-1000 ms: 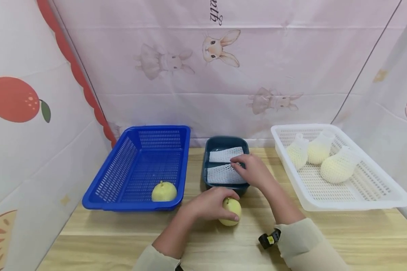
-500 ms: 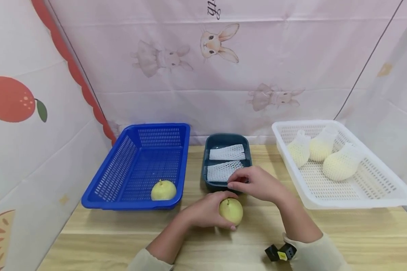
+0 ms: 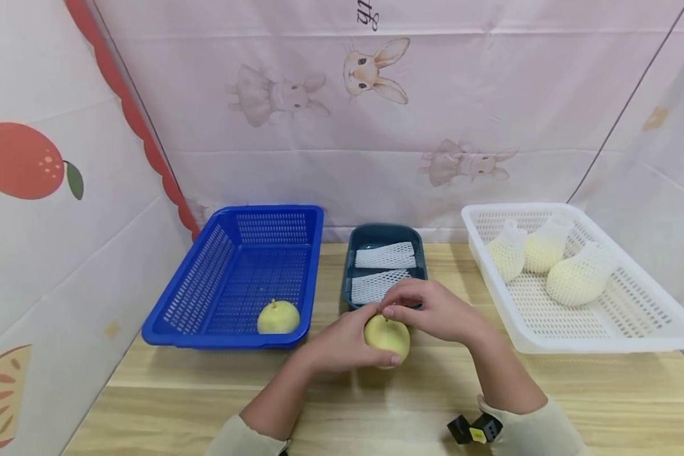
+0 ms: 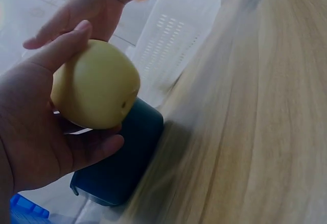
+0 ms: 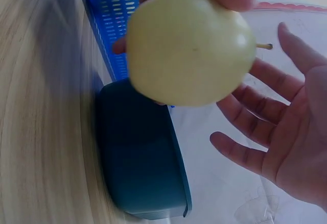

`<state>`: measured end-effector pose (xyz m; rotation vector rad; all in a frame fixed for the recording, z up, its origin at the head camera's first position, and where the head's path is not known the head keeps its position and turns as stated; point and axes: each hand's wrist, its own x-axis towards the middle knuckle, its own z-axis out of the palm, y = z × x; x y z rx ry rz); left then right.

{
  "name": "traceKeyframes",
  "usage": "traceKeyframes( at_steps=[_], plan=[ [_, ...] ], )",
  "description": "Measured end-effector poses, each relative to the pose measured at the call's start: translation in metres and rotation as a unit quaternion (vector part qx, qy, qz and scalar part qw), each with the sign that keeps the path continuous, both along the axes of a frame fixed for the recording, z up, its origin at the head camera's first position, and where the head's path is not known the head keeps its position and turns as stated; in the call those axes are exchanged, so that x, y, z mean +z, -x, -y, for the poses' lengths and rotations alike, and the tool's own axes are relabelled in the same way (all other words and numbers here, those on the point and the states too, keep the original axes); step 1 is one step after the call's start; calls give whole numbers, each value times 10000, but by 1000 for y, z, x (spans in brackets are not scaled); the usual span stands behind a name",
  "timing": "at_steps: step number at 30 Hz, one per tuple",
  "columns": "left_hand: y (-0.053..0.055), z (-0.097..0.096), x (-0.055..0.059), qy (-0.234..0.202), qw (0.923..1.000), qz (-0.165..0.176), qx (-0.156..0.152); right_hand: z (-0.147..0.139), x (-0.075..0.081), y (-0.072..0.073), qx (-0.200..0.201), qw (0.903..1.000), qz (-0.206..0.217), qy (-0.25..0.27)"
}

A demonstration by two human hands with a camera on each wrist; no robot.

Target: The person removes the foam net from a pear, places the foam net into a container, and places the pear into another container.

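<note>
My left hand grips a pale yellow-green pear between thumb and fingers, raised over the table in front of a dark green tub. The pear's stem points upward in the head view. My right hand is at the top of the pear; in the right wrist view its fingers are spread and gently bent around the stem end, holding nothing. Two flat white foam net sleeves, a rear one and a front one, lie in the tub. My right hand partly covers the front sleeve.
On the left stands a blue basket with one bare pear at its near right corner. A white basket on the right has three net-wrapped pears. A printed curtain closes off the back.
My right hand has drawn back from over the foam nets in the tub to the top of the pear. My left hand has raised the pear slightly and moved it toward the tub.
</note>
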<state>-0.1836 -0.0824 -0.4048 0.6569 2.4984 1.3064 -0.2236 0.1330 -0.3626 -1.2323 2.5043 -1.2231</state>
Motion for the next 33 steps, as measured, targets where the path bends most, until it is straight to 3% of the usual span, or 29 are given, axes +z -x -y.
traceKeyframes(
  at_steps=[8,13,18,21,25,30,31,33],
  plan=[
    [-1,-1,9,-824,9950,430,358,-1,0,-2,115,9986,-96,501],
    [0,3,13,-1523,9854,576,502,-1,1,-3,298,9957,-81,871],
    [0,7,17,-2133,9735,613,550,2,5,-7,300,9952,94,932],
    [0,8,18,-2844,9532,829,605,8,7,-11,191,9950,179,965],
    [0,6,20,-3971,9088,1074,693,19,2,-15,-110,9931,85,1168],
    [-4,2,23,-4782,8613,1420,967,34,-6,-20,-425,9857,-419,1576],
    [-4,1,24,-4886,8537,1501,998,37,-7,-21,-454,9841,-530,1634],
    [-5,0,25,-4996,8456,1581,1019,40,-9,-24,-494,9811,-700,1733]
  ],
)
